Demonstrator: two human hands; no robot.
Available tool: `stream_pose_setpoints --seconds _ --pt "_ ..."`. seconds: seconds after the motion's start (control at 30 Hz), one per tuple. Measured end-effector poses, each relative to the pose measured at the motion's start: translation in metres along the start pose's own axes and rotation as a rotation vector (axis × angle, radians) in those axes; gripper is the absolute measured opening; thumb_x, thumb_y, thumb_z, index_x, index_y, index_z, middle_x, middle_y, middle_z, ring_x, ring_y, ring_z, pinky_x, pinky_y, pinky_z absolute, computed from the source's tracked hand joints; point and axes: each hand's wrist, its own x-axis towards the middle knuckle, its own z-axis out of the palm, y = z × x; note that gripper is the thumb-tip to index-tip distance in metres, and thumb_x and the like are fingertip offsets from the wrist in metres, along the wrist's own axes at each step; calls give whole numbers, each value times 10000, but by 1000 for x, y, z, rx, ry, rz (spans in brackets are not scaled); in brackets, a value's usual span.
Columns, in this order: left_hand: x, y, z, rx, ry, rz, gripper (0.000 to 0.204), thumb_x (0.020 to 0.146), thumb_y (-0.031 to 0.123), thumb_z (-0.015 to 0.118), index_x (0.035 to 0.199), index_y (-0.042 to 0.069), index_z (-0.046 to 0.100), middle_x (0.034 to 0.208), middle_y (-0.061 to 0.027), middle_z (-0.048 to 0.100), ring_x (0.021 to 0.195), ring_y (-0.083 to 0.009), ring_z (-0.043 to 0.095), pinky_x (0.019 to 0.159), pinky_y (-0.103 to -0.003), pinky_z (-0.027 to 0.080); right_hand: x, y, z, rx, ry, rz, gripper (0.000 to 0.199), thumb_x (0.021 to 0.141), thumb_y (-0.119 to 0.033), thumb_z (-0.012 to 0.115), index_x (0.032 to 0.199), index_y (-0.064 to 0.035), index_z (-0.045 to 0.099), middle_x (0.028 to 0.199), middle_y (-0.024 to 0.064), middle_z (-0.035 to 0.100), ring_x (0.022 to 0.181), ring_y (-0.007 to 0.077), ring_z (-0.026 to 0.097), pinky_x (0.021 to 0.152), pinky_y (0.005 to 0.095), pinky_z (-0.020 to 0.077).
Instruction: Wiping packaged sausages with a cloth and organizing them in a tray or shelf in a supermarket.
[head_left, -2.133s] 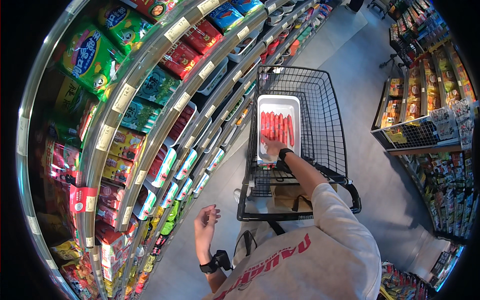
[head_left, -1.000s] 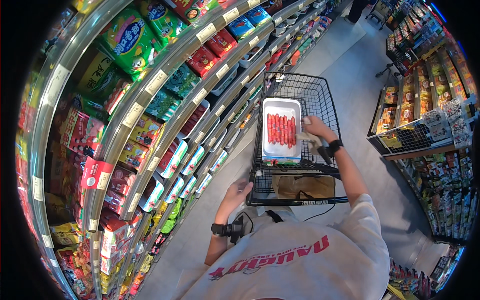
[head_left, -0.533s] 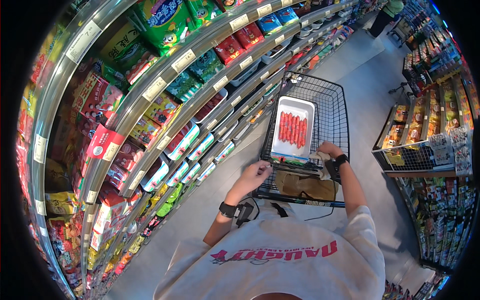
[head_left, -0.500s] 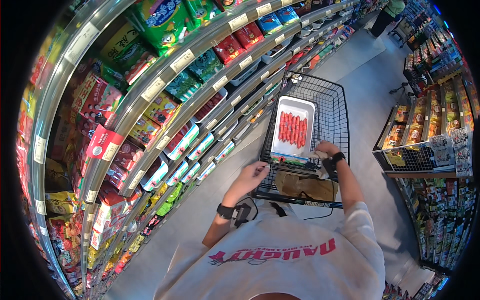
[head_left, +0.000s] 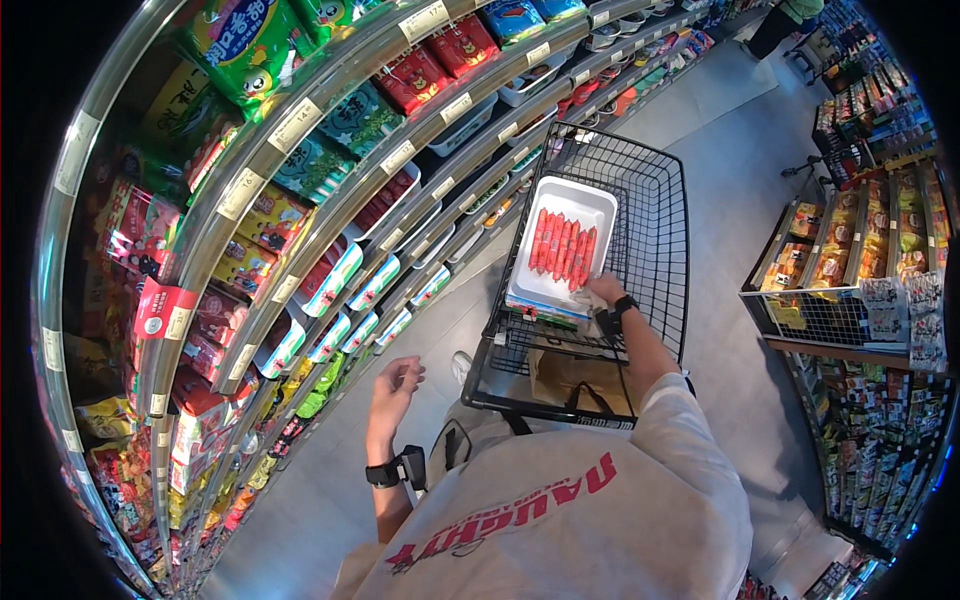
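Note:
A white tray [head_left: 607,203] sits in the black wire shopping cart [head_left: 650,240], toward its left side. Several slim red-wrapped sticks [head_left: 565,247] lie side by side in it. My right hand [head_left: 604,289] is closed at the tray's near right corner, by the sticks' near ends; whatever its fingers pinch is hidden. My left hand [head_left: 392,392] hangs in the air left of the cart, its fingers loosely bent and nothing in them. Each wrist wears a black strap, and a dark device [head_left: 411,467] shows at the left one.
Curved shelves [head_left: 270,150] packed with snack bags and small trays run along my left. A brown paper bag [head_left: 570,380] lies in the cart's near end. On the right stands a display rack [head_left: 850,260] of orange packages. A person [head_left: 780,25] stands far ahead.
My left hand has left the cart's near edge and moved left and down. My right hand has shifted left and slightly up to the sticks. The cart and tray appear shifted left.

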Motion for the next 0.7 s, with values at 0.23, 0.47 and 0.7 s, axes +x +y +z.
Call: stream_pose_setpoints --seconds 0.23,0.47,0.7 --pt "19 0 30 28 -151 170 344 993 247 595 1210 -19 613 1028 -119 698 935 -183 664 812 -306 523 -121 -86 -93 -154 137 -285 434 831 -285 593 995 111 664 962 354 650 980 462 649 845 482 516" --pt "25 40 68 53 -322 236 515 948 300 667 1278 -77 548 1101 -168 668 964 -207 662 850 -325 524 -221 -87 -159 -92 102 -289 366 901 -211 569 1079 102 631 982 271 691 956 353 680 855 419 509" --pt "21 61 84 -86 -363 289 855 875 408 735 1434 -102 337 1319 -265 557 1114 -334 635 943 -387 500 -347 -152 -135 42 168 -489 327 951 -204 571 1008 109 644 862 266 691 832 340 701 745 394 513"
